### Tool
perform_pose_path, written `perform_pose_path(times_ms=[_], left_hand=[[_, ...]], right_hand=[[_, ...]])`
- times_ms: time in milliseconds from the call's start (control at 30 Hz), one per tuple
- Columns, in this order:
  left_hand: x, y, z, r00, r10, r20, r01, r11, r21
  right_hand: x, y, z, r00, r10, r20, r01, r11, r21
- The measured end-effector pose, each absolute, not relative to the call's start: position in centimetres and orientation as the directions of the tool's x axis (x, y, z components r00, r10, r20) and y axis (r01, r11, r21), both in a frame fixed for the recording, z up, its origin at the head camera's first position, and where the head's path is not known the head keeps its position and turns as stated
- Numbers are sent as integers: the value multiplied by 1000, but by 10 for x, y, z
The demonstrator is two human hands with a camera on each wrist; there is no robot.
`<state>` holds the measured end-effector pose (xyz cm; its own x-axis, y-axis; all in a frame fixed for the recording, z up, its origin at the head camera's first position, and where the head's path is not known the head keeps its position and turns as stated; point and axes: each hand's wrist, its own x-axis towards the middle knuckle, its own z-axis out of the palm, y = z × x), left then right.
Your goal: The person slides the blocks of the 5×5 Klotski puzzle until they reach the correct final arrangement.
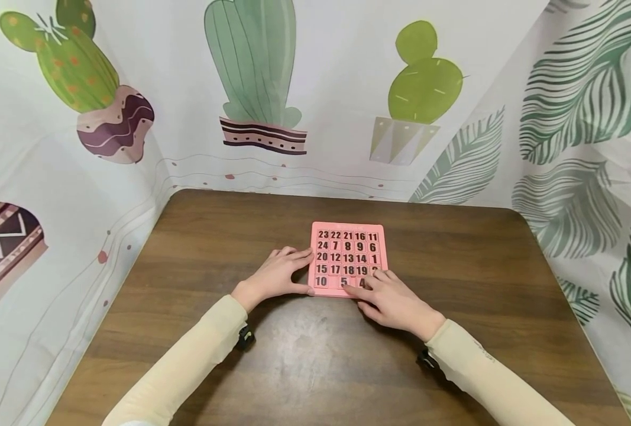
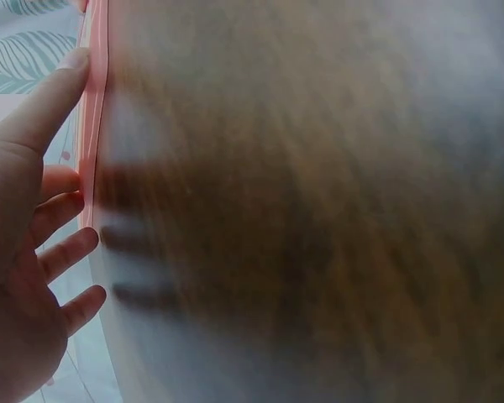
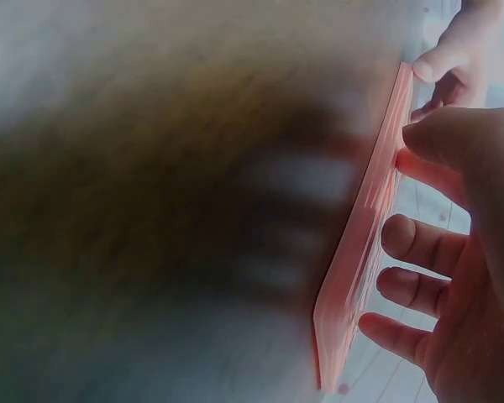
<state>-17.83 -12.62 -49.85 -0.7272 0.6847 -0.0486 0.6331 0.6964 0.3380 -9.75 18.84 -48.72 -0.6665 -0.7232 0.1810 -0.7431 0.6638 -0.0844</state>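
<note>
A pink sliding number puzzle (image 1: 348, 226) lies flat on the table, its square tiles marked with black numbers. My left hand (image 1: 276, 273) touches its left side, the thumb at the near left corner and the fingertips higher along the edge. My right hand (image 1: 395, 300) is over the near right part, index fingertip on the tile numbered 5 (image 1: 343, 281). That tile sits off its column, with a narrow gap between it and the tile numbered 10 (image 1: 321, 281). The right fingers hide some tiles at the lower right. Edge-on, the puzzle (image 3: 353, 269) shows in the right wrist view.
The brown wooden table (image 1: 304, 361) has rounded far corners. Behind it and along both sides hangs a white cloth (image 1: 342, 71) printed with cacti and leaves. Each forearm wears a pale sleeve, with a small dark device (image 1: 246, 337) at the left wrist.
</note>
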Motion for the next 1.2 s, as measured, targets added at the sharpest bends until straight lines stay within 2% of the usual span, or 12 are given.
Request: perform_pose_path(times_ms=[300,567,1200], left_hand=[[-177,-126,-497,-725,688,-41,640,694,329],[-177,-127,-497,-724,689,-36,641,691,335],[-176,-126,-498,-728,684,-45,633,696,338]], right_hand=[[-93,198,-486,-686,-708,171,-726,683,-84],[-95,196,-486,-675,-712,193,-735,672,-91],[-110,149,-482,-643,-738,205,-762,643,-75]])
